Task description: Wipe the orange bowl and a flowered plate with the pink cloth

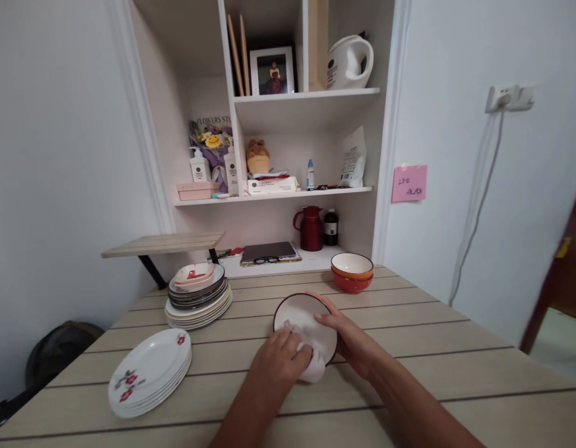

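Note:
A bowl (301, 307) with a white inside and a dark rim is tilted toward me above the table. My right hand (346, 333) grips its right side, thumb over the rim and fingers behind. Inside the bowl, my left hand (283, 354) presses a crumpled white cloth (314, 368) against the surface, its fingers closed on the cloth. The outside of this bowl is hidden from me. Farther back on the right, an orange bowl (357, 274) sits nested in a red bowl (352, 285).
Oval plates with red flowers (150, 367) are stacked at the left front. Behind them rises a taller stack of round plates (198, 305), topped by small pink-edged dishes (194, 274). A raised wooden shelf (164, 244) overhangs the back left. A red jug (311, 229) and a laptop (269, 251) lie beyond.

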`<state>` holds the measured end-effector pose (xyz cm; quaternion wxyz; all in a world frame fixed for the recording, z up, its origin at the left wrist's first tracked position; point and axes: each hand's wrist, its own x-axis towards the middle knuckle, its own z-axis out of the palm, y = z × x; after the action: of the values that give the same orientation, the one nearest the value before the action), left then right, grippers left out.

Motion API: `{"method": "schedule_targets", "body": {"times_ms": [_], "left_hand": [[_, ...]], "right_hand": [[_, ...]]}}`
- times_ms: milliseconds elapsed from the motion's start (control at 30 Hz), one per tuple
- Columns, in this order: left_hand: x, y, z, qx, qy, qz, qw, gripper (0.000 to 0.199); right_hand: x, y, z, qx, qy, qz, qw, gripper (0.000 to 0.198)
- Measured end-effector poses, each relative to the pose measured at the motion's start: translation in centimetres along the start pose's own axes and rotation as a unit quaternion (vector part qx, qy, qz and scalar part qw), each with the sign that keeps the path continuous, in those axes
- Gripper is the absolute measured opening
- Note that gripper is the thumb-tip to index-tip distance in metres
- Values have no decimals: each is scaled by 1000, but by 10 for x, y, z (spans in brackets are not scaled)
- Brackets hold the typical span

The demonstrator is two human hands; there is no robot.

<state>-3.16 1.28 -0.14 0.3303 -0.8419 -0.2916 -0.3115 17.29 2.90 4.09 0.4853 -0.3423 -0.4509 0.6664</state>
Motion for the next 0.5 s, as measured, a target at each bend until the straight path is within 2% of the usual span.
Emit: {"method": "schedule_targets", "body": {"times_ms": [100, 200, 300, 500], "left_hand": [[-2, -1, 5, 20, 22, -10, 1000, 18], [-3, 0, 11, 32, 53, -5, 998, 20], [-3, 0, 12, 37, 69, 5, 997, 23], [1, 0, 6, 28, 76, -4, 997, 27]], "right_hand": [[0, 5, 8, 52, -20, -31, 998, 99], [0, 8, 15, 102, -5, -28, 994, 111], [-1, 9, 18, 119, 3, -24, 993, 112], [-1, 13, 17, 144, -43, -61, 987, 115]]}}
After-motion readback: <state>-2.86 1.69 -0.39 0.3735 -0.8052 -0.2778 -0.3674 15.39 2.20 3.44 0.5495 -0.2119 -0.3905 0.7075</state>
